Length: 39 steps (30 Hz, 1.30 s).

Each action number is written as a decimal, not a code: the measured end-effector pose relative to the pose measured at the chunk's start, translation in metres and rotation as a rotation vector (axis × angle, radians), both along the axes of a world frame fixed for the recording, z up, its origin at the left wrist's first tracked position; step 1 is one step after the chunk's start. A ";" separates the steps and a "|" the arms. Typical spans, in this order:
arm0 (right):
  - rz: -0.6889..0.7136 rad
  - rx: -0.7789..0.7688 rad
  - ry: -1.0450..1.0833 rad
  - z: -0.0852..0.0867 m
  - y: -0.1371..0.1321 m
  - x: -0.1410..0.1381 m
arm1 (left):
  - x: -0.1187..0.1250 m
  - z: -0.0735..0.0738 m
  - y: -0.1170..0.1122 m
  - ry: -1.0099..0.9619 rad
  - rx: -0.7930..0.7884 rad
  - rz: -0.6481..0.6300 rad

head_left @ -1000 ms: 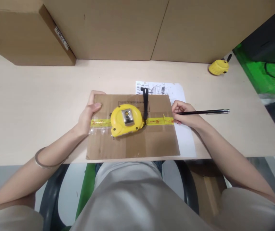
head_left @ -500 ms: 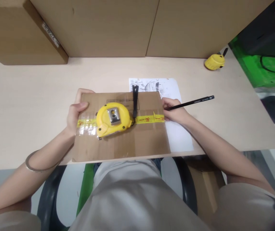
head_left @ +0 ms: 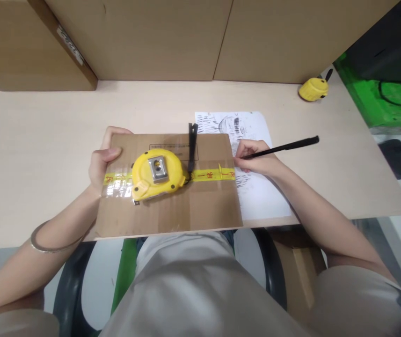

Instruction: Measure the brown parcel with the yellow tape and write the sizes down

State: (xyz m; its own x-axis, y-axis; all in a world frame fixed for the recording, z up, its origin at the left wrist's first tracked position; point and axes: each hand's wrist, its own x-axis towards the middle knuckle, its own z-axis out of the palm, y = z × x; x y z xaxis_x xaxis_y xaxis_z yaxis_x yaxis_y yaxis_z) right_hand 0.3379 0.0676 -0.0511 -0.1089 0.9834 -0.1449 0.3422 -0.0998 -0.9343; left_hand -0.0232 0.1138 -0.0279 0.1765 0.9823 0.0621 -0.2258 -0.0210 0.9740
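Observation:
My left hand (head_left: 102, 157) grips the left side of a small cardboard box (head_left: 203, 201), thumb on top. Yellow tape with red characters (head_left: 217, 174) runs across the box. On it lies a yellow tape measure (head_left: 158, 173), its metal clip facing up and its black wrist strap (head_left: 192, 145) stretched toward the far edge. My right hand (head_left: 256, 157) pinches a slim black pen (head_left: 291, 145) just beyond the box's right edge, over a sheet of paper (head_left: 263, 196). Dark strokes and a sketch cover the paper's far part; the box hides its left side.
Large cardboard boxes (head_left: 144, 42) line the back of the table (head_left: 39, 140), with another carton (head_left: 35, 47) at the left. A second yellow tape measure (head_left: 313, 90) sits at the back right, near the table's edge. A green and black object (head_left: 397, 105) stands beyond it.
The box, with the tape measure on it, has slid left with my left hand. More of the paper shows, and it lies slightly farther right. My right hand and the pen have shifted slightly right.

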 end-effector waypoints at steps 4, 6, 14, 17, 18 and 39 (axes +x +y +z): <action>-0.033 0.041 -0.030 -0.003 -0.001 0.000 | -0.007 -0.003 0.004 0.078 0.060 -0.154; -0.038 0.050 -0.050 -0.003 -0.002 0.001 | -0.005 -0.002 0.003 0.064 0.043 -0.122; -0.090 0.079 -0.040 -0.004 -0.006 0.026 | 0.007 -0.002 -0.002 -0.130 -0.055 0.093; -0.088 0.098 -0.039 0.000 -0.003 0.031 | 0.006 -0.004 -0.001 -0.155 -0.066 0.095; -0.089 0.113 -0.043 0.001 -0.001 0.029 | 0.006 -0.003 -0.001 -0.155 -0.070 0.101; -0.041 0.180 -0.110 -0.006 0.009 -0.003 | 0.010 0.007 -0.005 -0.147 -0.099 0.004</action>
